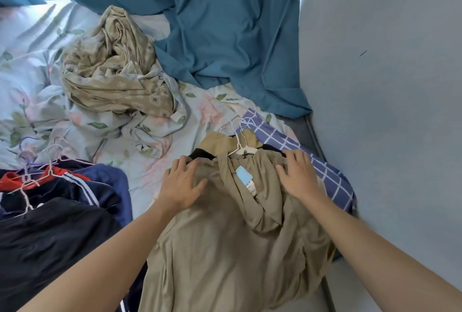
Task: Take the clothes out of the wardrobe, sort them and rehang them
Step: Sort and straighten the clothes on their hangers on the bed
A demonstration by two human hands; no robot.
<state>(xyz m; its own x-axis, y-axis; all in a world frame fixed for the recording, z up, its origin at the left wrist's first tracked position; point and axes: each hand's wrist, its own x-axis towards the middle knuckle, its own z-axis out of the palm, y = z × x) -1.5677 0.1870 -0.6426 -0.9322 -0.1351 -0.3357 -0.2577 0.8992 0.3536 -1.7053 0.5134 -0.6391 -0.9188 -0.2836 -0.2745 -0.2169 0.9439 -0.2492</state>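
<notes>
the beige jacket (225,249) lies flat on the floral bedsheet (155,169), collar away from the person, on top of other garments whose white hangers (240,146) poke out above its collar, likely so the light-coloured pieces gather in 1 stack. a separate heap of dark clothes (55,216), hangers attached, sits well to the left, which reads as the other sorted group. both hands rest on the jacket's shoulders, probably smoothing it or squaring it on the stack: the left hand (183,184) lies flat with fingers spread on the left shoulder, the right hand (296,176) flat with fingers spread on the right shoulder, gripping nothing. both forearms reach forward, nearly straight. a blue tag (243,174) shows at the neck. a checked blue cloth (312,161) lies beside the stack.
</notes>
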